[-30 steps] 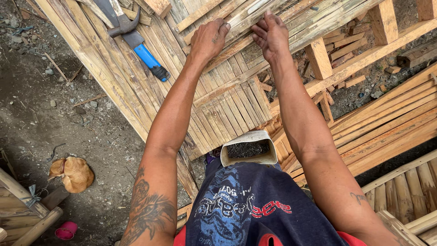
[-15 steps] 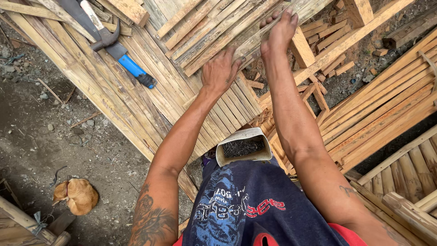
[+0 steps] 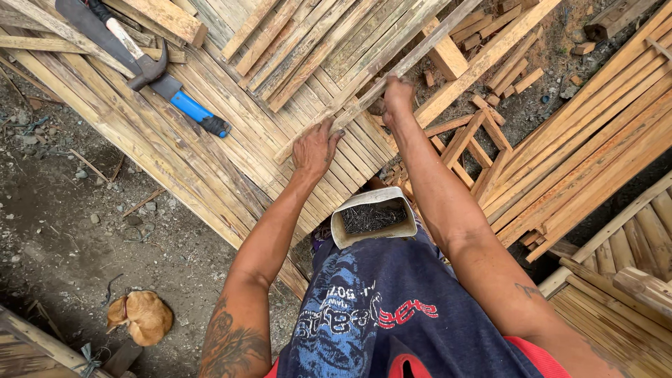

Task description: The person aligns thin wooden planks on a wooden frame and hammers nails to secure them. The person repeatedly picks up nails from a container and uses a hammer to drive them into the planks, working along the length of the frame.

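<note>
Right hand (image 3: pixel 397 94): closed around the long bamboo slat (image 3: pixel 371 89), gripping it where it crosses the panel; thumb side hidden, so how far the fingers wrap I cannot tell
Left hand (image 3: pixel 316 145): flat and spread, not clenched; fingertips press on the same slat lower down, palm resting on the woven bamboo panel (image 3: pixel 231 133)
Slat position: lies diagonally over the panel, near end just by the left fingers, far end running off towards the top right
Doing it well: as I judge it, keep the left hand pinning the low end while the right steers; seat the slat snug beside its neighbours, no gap, no overlap; keep fingertips off splintered edges
Container of nails (image 3: pixel 373 215): pale tub on the lap, just below both wrists, dark nails inside; within easy reach
Hammer (image 3: pixel 143 64): on the panel at upper left, well apart from the hands, beside a blue-handled blade (image 3: pixel 189 108)
Surroundings: offcuts (image 3: pixel 483 91) scattered to the right; an orange cat (image 3: pixel 143 316) curled on the dirt at lower left
</note>
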